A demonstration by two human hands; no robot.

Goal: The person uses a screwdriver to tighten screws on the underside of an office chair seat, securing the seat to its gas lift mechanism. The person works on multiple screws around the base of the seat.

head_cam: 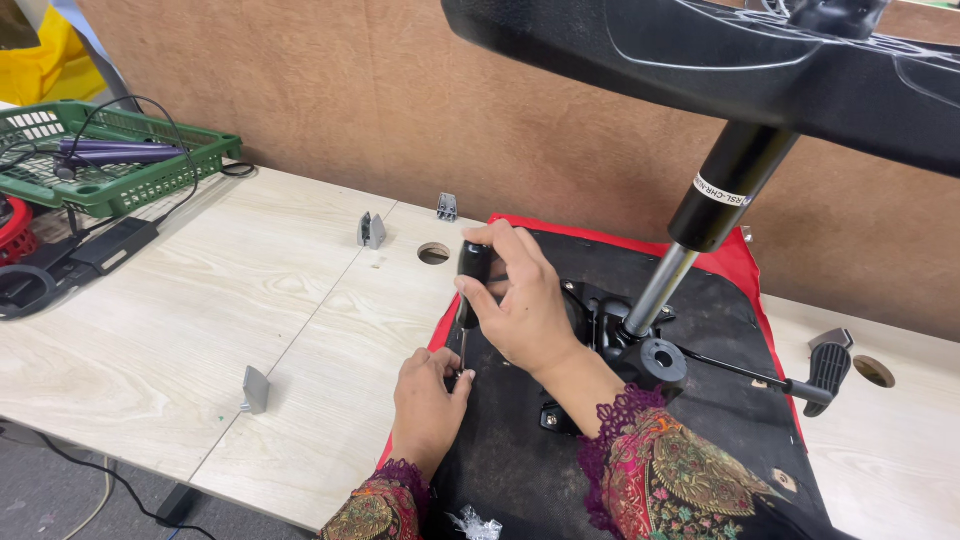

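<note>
An upturned chair seat (pixel 700 300) with a black underside and red edge lies on the table. Its black metal mechanism (pixel 610 330) carries a gas cylinder (pixel 720 200) rising to the black star base (pixel 700 50) overhead. My right hand (pixel 525 300) grips the black handle of a screwdriver (pixel 472 268) held upright over the seat's left side. My left hand (pixel 428 400) pinches the shaft near its tip against the seat. A black lever (pixel 825 370) sticks out to the right.
A pale wooden table (pixel 200 330) holds small grey metal brackets (pixel 372 230) (pixel 256 390) (pixel 447 207). A green plastic basket (pixel 110 150) with cables and a black power adapter (pixel 115 245) sit far left. Round holes (pixel 433 253) pierce the tabletop. A brown board wall runs behind.
</note>
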